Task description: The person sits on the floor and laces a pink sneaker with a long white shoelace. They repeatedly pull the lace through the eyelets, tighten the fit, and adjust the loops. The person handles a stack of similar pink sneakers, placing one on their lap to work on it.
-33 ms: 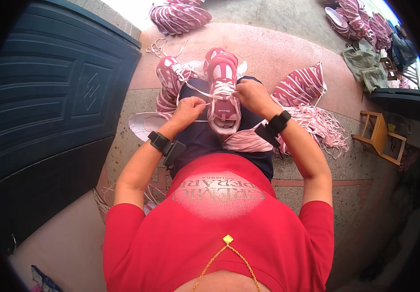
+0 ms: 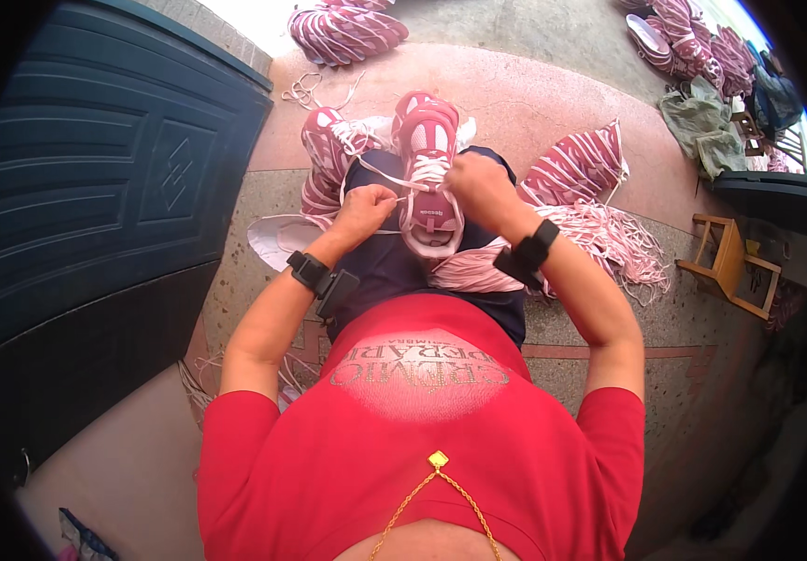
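Note:
A pink and white sneaker (image 2: 431, 201) lies across my lap, its heel toward me and its toe pointing away. White shoelace (image 2: 386, 176) is threaded through its upper eyelets and trails to the left. My left hand (image 2: 364, 211) pinches a lace end just left of the shoe's opening. Against the right eyelet edge, my right hand (image 2: 483, 194) has its fingers curled together; what they grip is hidden. A second pink sneaker (image 2: 330, 150), with white laces, rests beside my left knee on other pink shoe parts.
A bundle of pink-and-white striped shoe uppers (image 2: 576, 164) lies to the right, near a heap of pale pink laces (image 2: 614, 243). Another bundle (image 2: 347, 35) sits far ahead. A dark panelled door (image 2: 114, 150) stands left; a small wooden stool (image 2: 726, 262) stands right.
My right hand has turned and shifted slightly at the right eyelet edge, its fingers now more curled. The left hand and the sneaker stay nearly in place.

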Motion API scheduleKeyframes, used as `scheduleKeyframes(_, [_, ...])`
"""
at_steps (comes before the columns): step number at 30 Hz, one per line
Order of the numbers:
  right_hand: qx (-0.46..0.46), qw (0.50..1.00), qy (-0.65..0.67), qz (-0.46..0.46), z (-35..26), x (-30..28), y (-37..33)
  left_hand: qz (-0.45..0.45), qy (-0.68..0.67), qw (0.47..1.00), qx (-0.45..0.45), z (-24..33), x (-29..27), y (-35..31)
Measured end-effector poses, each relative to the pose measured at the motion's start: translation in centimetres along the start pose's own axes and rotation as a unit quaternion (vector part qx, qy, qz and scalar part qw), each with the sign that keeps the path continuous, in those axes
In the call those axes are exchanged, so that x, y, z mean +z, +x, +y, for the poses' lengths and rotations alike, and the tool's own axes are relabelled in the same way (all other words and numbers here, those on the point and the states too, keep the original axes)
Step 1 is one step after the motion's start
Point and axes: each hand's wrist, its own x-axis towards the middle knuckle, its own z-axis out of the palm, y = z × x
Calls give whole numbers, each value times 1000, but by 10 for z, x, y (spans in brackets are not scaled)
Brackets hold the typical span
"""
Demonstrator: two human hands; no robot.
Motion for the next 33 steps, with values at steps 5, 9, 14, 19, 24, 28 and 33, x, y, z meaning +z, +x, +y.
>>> scheduleKeyframes(5, [-102, 961, -224, -128, 11, -26, -19, 67, 86, 990, 94, -7, 11, 10])
scheduleKeyframes(9, [-214, 955, -194, -67, 19, -14, -62, 87, 118, 983, 114, -8, 15, 13])
scheduleKeyframes(14, [-29, 977, -197, -82, 43, -3, -114, 66, 138, 980, 128, -6, 11, 18])
scheduleKeyframes(19, [406, 909, -89, -33, 85, -20, -147, 57, 198, 968, 142, 2, 7, 23])
scheduleKeyframes(24, [417, 902, 113, 11, 56, -1, -134, 58, 250, 951, 170, 12, 7, 25])
scheduleKeyframes(28, [375, 871, 318, -15, 1, 22, -101, 51, 218, 964, 145, 9, 6, 26])
scheduleKeyframes(33, [370, 835, 404, -45, -17, 28, -70, 92, 192, 965, 154, 4, 14, 23])
